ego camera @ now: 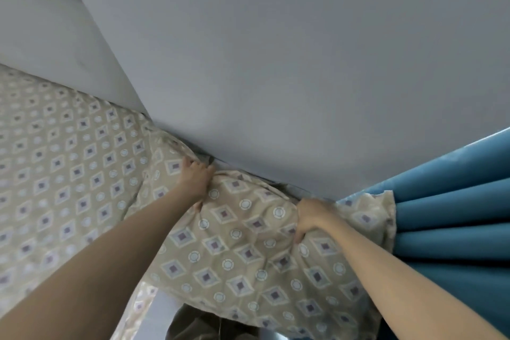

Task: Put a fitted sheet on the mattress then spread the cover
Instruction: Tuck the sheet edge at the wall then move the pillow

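A beige fitted sheet [69, 163] with a diamond and circle print covers the mattress top at the left. Its corner part [248, 251] is bunched over the mattress corner near the wall. My left hand [194, 178] grips the sheet at the top of the corner, by the gap to the wall. My right hand [310, 215] grips a fold of the sheet further right, fingers curled into the cloth. A loose flap of the sheet [369, 218] sticks out past my right hand toward the curtain. The mattress itself is hidden under the sheet.
A grey wall [303, 63] stands right behind the mattress corner. A padded pale headboard [47, 30] runs along the upper left. A blue pleated curtain [452, 215] hangs at the right, close to my right arm. My trouser legs [204, 326] show at the bottom.
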A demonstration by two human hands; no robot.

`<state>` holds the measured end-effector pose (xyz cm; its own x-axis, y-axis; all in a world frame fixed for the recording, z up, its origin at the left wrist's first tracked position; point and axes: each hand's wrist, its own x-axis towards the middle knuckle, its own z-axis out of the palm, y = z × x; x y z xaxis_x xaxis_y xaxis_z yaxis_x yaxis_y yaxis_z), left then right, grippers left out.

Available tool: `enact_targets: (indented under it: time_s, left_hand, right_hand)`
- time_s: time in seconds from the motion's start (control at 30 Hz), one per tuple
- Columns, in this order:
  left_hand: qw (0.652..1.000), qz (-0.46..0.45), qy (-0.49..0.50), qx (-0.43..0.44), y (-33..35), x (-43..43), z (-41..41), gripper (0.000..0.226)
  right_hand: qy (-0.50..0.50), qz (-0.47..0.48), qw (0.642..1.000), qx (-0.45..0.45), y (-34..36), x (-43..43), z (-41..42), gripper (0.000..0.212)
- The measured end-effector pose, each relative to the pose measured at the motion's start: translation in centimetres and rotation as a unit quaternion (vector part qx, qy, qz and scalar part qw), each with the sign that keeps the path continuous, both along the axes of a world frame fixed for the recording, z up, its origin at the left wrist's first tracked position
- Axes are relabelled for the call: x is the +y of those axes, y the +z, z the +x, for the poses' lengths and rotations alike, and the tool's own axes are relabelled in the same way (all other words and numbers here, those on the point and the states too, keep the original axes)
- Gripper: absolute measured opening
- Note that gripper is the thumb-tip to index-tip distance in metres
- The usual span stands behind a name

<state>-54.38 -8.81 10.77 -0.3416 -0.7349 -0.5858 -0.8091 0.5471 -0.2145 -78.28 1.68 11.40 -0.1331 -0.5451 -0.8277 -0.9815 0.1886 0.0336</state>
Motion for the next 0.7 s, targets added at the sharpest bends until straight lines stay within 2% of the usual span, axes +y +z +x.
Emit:
enact_targets:
  time_s: [0.1, 0.2, 0.23, 0.37, 0.47, 0.63, 0.7]
  left_hand:
    - [0.999, -0.004, 0.023, 0.022, 2.8, 1.1, 2.2, 0.081]
    - [0.995, 0.014, 0.088, 0.046, 6.2, 2.6, 5.0, 0.038]
    - [0.992, 0.009, 0.111, 0.053, 7.4, 3.1, 6.0, 0.030]
    - [0.982, -0.014, 0.178, 0.057, 12.4, 4.9, 10.7, 0.025]
    - [0.971, -0.063, 0.221, 0.064, 15.4, 6.1, 15.5, 0.022]
    - [0.939, -0.112, 0.319, 0.062, 19.9, 8.9, 24.9, 0.021]
    - [0.929, -0.102, 0.351, 0.054, 21.0, 10.0, 28.7, 0.022]
  right_hand:
    - [0.014, 0.034, 0.998, -0.048, 3.3, -0.3, 1.7, 0.066]
    - [0.051, 0.054, 0.993, -0.087, 7.2, -0.9, 4.2, 0.068]
    - [0.068, 0.057, 0.992, -0.093, 8.5, -1.1, 5.2, 0.068]
    - [0.113, 0.048, 0.988, -0.094, 13.6, -2.4, 9.4, 0.058]
    - [0.154, 0.036, 0.983, -0.093, 16.3, -3.9, 13.6, 0.053]
    - [0.233, 0.008, 0.968, -0.090, 19.8, -5.8, 23.0, 0.055]
    - [0.261, 0.037, 0.961, -0.085, 20.3, -6.3, 26.8, 0.055]
